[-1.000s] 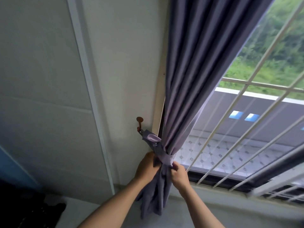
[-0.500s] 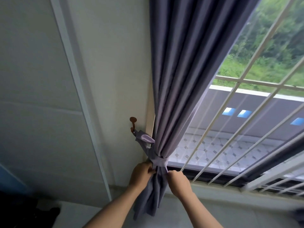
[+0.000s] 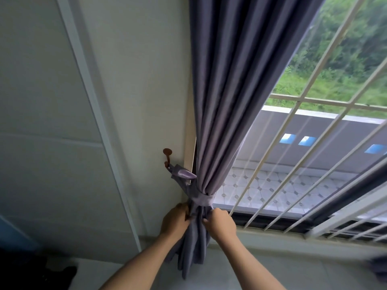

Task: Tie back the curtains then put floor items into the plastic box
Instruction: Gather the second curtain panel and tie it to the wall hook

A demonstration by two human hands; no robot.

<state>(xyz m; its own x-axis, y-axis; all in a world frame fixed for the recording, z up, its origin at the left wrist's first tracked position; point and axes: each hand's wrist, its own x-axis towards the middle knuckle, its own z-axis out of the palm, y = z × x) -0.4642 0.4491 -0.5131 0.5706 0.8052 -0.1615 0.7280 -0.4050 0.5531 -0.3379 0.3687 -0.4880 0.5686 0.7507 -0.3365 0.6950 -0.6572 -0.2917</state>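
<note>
- My left hand (image 3: 174, 218) grips the gathered curtain (image 3: 226, 101) just below the tieback band (image 3: 202, 199), fingers curled into the cloth.
- My right hand (image 3: 221, 223) pinches the same bundle from the window side, thumb and fingers closed on the fabric.
- The band wraps the curtain tightly and runs up to the wall hook (image 3: 167, 159), where its loop appears to hang.
- Risk: a hard downward tug on the tail may drag the band down the bundle or lift the loop off the hook; the whole gather then falls open.
- Risk: uneven pulling between the two hands may twist the folds, leaving slack cloth bulging above the band.
- Risk: excess load on the hook may loosen it from the wall; I cannot tell how firmly it is fixed.
- The plastic box is not in view; dark items (image 3: 69, 273) lie low at the left edge, too dim to identify.
</note>
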